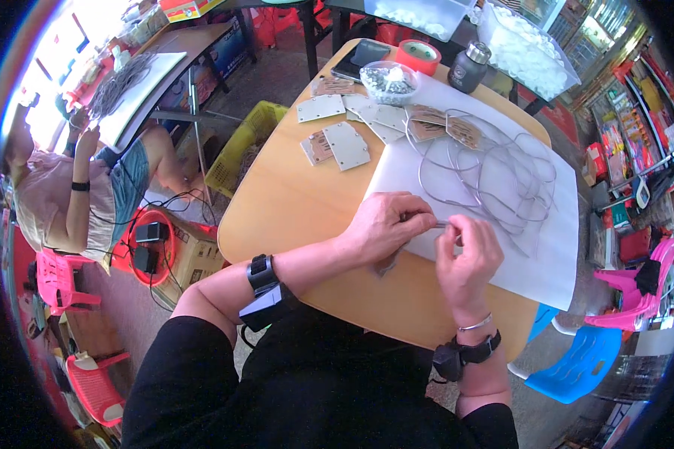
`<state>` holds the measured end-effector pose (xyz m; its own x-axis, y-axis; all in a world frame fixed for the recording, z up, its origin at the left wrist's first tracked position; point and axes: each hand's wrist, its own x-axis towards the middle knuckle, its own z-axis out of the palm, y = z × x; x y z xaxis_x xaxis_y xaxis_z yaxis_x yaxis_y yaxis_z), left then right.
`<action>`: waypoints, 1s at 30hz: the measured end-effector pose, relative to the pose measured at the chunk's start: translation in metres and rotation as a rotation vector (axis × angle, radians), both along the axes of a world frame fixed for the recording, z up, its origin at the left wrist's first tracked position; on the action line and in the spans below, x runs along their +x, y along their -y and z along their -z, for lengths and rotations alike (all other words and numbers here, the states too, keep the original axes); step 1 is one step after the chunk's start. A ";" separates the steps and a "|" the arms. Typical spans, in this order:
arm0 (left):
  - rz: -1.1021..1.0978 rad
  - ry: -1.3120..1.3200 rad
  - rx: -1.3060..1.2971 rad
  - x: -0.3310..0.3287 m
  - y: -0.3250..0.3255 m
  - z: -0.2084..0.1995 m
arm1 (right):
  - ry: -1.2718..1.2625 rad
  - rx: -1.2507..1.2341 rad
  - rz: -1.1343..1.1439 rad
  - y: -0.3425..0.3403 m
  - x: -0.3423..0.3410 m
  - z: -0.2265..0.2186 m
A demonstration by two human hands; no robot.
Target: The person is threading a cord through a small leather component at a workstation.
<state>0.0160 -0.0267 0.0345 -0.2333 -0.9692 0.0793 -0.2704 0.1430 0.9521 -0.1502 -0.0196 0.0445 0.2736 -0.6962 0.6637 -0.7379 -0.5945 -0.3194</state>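
Observation:
Close to the near edge of the table, my left hand [388, 226] has its fingers closed in a pinch. My right hand [468, 254] faces it, fingers curled and thumb pressed to the forefinger. A short stretch of thin grey cord [441, 224] spans the small gap between both hands. Below the left palm a small brownish piece [386, 266] shows partly; its kind is hidden by the hand. Beyond the hands, loose loops of grey cord [457, 203] lie on a white sheet [554, 247].
Pale cards with small dots [346, 146] and brown patterned pieces [464, 133] lie farther back. Behind them stand a clear bowl [389, 84], a phone [365, 58], red tape [418, 57] and a dark flask [469, 67]. Another person [67, 187] sits left, handling grey cord.

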 end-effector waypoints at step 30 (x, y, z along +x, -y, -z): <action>0.074 -0.348 0.195 0.002 0.002 0.005 | 1.199 0.987 -0.549 0.008 -0.005 0.000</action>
